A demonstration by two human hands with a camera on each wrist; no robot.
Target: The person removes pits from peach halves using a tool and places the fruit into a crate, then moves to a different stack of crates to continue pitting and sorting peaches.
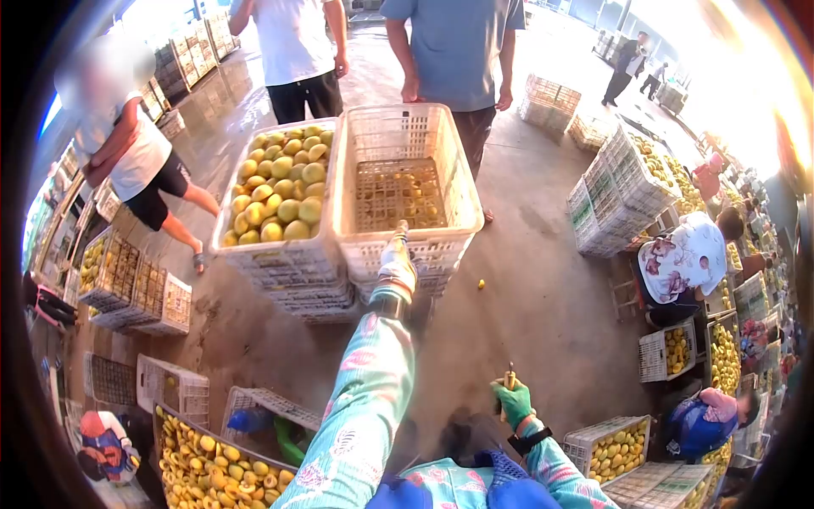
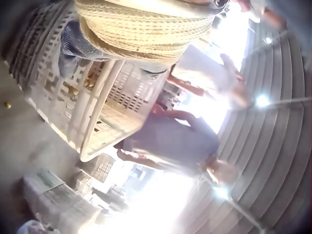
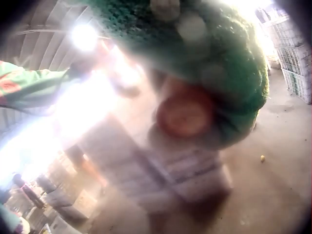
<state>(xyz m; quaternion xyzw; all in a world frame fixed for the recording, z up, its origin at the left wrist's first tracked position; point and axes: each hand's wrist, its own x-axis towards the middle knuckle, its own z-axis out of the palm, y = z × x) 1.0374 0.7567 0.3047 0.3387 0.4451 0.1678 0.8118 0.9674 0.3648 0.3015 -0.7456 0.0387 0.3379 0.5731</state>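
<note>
My left hand [image 1: 397, 261], in a cream knit glove [image 2: 141, 31] with grey-blue fingers, grips the near rim of a white plastic crate [image 1: 462, 199]. Small yellow pieces lie low inside that crate, which tops a stack. Touching it on the left is another crate [image 1: 284, 253], heaped with yellow-green fruit [image 1: 284, 182]. Down by my body, away from the crates, my green-gloved right hand [image 1: 515, 402] holds a wooden-handled tool [image 1: 510, 378] with a thin tip pointing forward. Its round brown handle end [image 3: 185, 117] shows blurred in the right wrist view.
Two people stand behind the crates, one in a blue shirt [image 1: 462, 51] with a hand at the far rim. A loose yellow fruit [image 1: 481, 284] lies on the concrete floor. Stacked crates [image 1: 615, 199] and seated workers line the right; a fruit-filled bin [image 1: 216, 462] is at lower left.
</note>
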